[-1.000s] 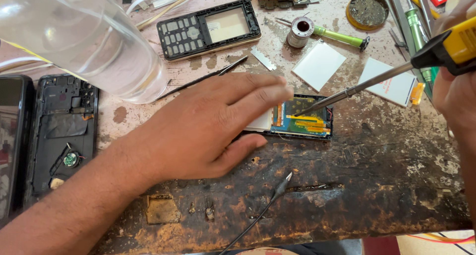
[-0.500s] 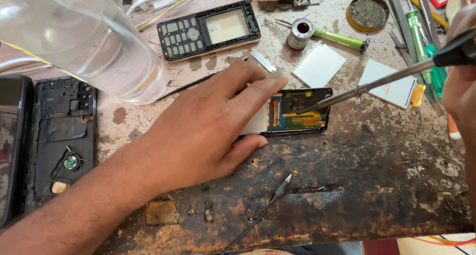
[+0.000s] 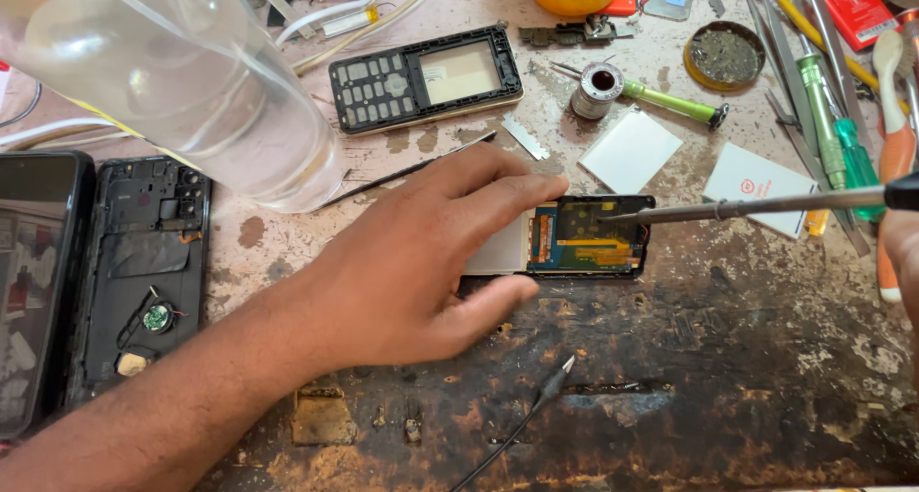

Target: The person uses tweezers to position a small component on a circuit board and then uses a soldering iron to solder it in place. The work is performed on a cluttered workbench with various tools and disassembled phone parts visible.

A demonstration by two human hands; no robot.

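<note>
Circuit board (image 3: 593, 238) lying flat, long axis left-right

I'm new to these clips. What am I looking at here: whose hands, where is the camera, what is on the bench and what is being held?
There is no machine here: a person works with two bare hands, filmed by a camera worn on the head and looking down at a worn, scorched workbench. The left hand lies flat, pressing down a small phone circuit board with a white panel. The right hand, barely in view at the right edge, holds a metal-shafted tool with a dark handle; its tip meets the board. Nearby lie a black keypad phone front, an opened black phone shell, a clear plastic bottle, a solder spool, two white cards and green-handled screwdrivers.
</note>
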